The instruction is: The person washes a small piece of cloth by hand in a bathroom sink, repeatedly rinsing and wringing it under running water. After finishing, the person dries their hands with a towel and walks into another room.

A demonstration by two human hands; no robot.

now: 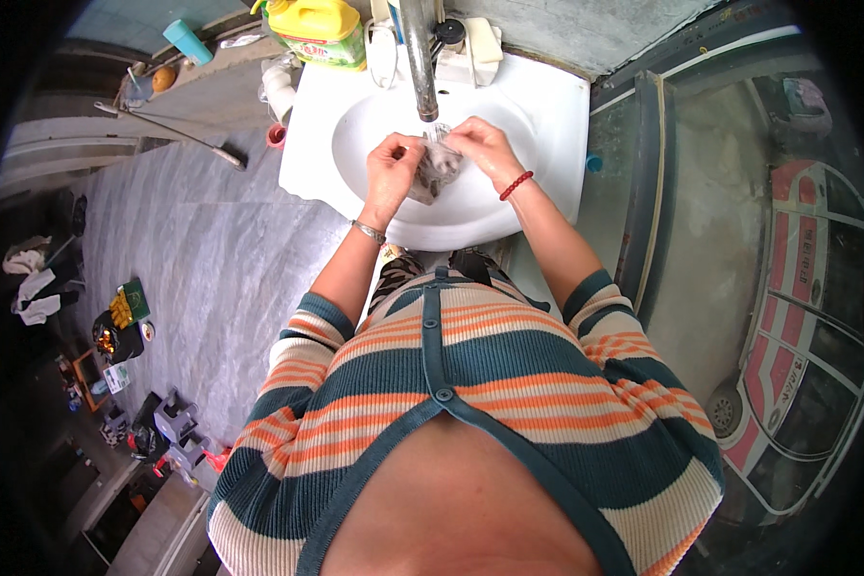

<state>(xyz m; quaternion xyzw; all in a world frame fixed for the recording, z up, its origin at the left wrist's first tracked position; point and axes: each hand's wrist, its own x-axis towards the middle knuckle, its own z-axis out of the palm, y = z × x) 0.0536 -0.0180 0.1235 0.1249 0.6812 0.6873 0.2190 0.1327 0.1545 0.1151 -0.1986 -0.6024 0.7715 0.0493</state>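
Over the white washbasin (363,119), my left hand (392,173) pinches the left edge of a wet, greyish, thin cloth-like piece (443,167). Fingers of my right hand (486,147) grip the upper right edge of the same piece. It hangs crumpled between both hands, inside the bowl; its exact kind cannot be made out. Water runs from the metal tap (423,79) onto it, just below the spout. A bracelet circles my left wrist, and a red bead bracelet (516,185) my right.
At the basin's back left stands a yellow jug (317,36) of detergent. A pale soap bar (484,39) lies behind the tap, right. A white drainpipe (279,90) and a long-handled tool (180,137) are on the left. Glass panels (612,158) border the right side.
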